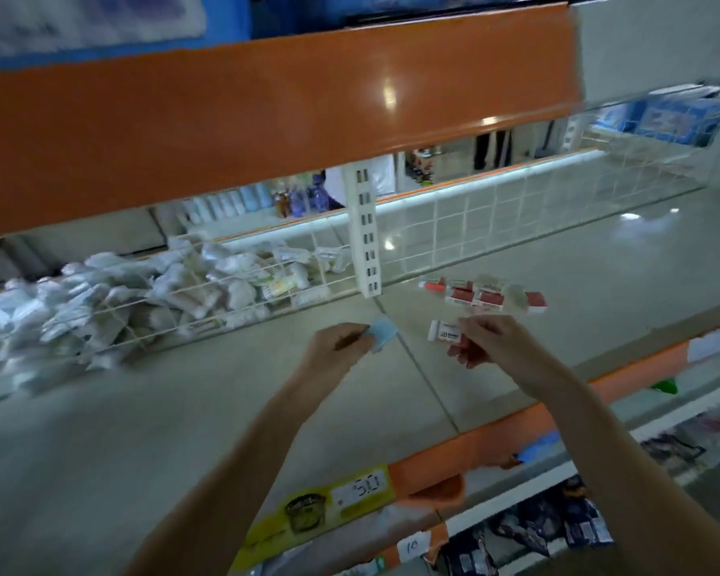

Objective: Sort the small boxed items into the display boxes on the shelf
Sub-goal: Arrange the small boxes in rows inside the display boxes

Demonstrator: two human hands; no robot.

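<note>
My left hand (339,342) holds a small light-blue box (381,333) between its fingers, just above the grey shelf board (208,405). My right hand (495,342) grips a small white-and-red box (445,331) a little to the right of it. Behind the right hand, several red-and-white small boxes (485,295) lie in a loose cluster on the shelf near the white upright post (364,239). The picture is blurred and no display box can be made out.
A wire-fenced section at the left holds a heap of white packets (142,297). An orange shelf front (267,118) hangs overhead. The shelf's orange front edge carries a yellow price label (329,507). Dark packets (558,530) fill the shelf below.
</note>
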